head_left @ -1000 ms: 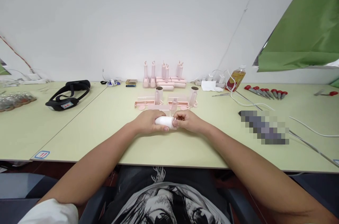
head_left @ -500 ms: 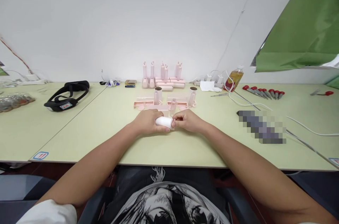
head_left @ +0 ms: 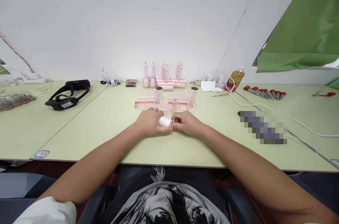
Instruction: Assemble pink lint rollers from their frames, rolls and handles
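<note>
My left hand [head_left: 149,122] is wrapped around a small white roll [head_left: 165,121] and holds it just above the pale green table [head_left: 106,128]. My right hand [head_left: 186,123] pinches at the right end of that roll, fingers closed; what it pinches is too small to make out. Just behind my hands lie pink plastic frames [head_left: 144,103] and clear tubes [head_left: 173,105]. Farther back, pink handles [head_left: 164,74] stand upright near the wall.
A black headset [head_left: 67,96] lies at the left. Red-handled screwdrivers [head_left: 265,92], a bottle of amber liquid [head_left: 235,78] and white cables [head_left: 304,127] sit at the right, beside a blurred dark object [head_left: 262,130]. A green sheet [head_left: 302,29] hangs at the upper right.
Less of the white roll shows now; my left hand covers more of it and my right hand has closed in on its end.
</note>
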### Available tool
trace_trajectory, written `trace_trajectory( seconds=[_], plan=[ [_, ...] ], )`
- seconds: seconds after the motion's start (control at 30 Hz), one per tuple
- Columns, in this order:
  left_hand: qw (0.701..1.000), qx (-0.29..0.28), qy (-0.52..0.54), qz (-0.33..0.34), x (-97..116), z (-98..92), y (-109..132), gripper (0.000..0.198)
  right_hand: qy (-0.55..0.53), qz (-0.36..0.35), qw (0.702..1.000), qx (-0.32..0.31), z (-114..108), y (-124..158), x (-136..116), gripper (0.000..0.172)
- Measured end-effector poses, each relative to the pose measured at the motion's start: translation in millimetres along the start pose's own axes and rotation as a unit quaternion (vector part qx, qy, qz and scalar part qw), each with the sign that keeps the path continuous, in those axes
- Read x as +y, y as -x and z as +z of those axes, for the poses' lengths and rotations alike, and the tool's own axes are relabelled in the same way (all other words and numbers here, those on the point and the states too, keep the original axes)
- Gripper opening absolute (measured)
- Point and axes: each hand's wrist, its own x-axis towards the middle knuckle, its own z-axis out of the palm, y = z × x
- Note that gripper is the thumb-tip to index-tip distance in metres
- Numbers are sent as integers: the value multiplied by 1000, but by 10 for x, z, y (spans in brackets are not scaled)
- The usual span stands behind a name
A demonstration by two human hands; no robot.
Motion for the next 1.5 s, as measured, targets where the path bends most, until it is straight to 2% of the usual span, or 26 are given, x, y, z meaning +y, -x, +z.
trace_trajectory(
  seconds=[0.23, 0.5, 0.77, 1.5],
  plan=[
    [1000, -20, -6, -2, -40, -18, -15, 75, 5, -19, 1000, 6, 8, 12, -2, 24],
    [999, -35, -6, 6, -50, -28, -22, 74, 12, -47, 999, 0, 5, 24, -32, 23],
    [999, -32, 9, 6, -50, -21, -19, 70, 28, -78, 997, 5, 6, 14, -13, 33],
    [999, -38, 12, 11, -45, -30, -21, 72, 17, -89, 996, 4, 9, 20, -25, 33]
  ],
)
